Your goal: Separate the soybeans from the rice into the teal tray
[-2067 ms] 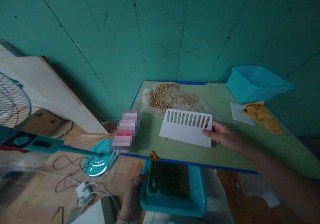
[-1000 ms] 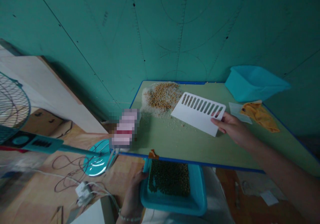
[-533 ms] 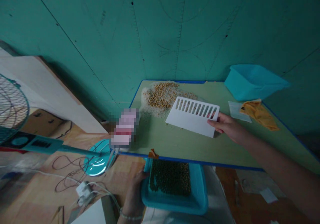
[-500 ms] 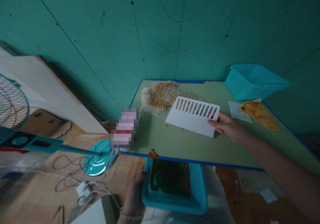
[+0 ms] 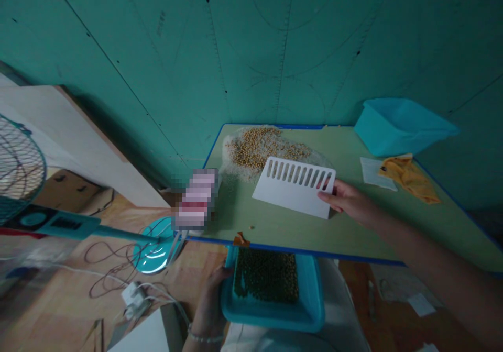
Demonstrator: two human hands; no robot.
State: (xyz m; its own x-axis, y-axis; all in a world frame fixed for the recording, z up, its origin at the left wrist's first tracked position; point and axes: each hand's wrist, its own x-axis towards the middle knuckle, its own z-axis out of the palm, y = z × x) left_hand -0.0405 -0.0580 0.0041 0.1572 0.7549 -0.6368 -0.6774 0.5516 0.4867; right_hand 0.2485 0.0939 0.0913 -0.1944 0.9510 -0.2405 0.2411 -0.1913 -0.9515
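Observation:
My right hand point(image 5: 346, 197) grips the right end of a white slotted scraper point(image 5: 291, 195), its row of slots uppermost, tilted over the table just in front of a pile of yellow beans point(image 5: 251, 147) mixed with pale grains. My left hand point(image 5: 218, 278) is closed on the left side of a blue plastic basin point(image 5: 275, 318), held below the table's front edge above my lap. Inside the basin lie many dark green and yellowish beans point(image 5: 267, 276). A loose bean point(image 5: 251, 228) sits near the table's front edge.
At the table's point(image 5: 353, 242) back right stands a blue bin point(image 5: 401, 127); a yellow cloth point(image 5: 412, 179) and a white sheet point(image 5: 373, 174) lie in front of it. A blurred pink item point(image 5: 196, 200) is at the left edge. A fan point(image 5: 58, 223) and cables point(image 5: 106, 273) occupy the left.
My right hand and the scraper have moved left and slightly toward me, uncovering more of the pile's right side. A loose bean now lies nearer the front edge. The basin has barely moved.

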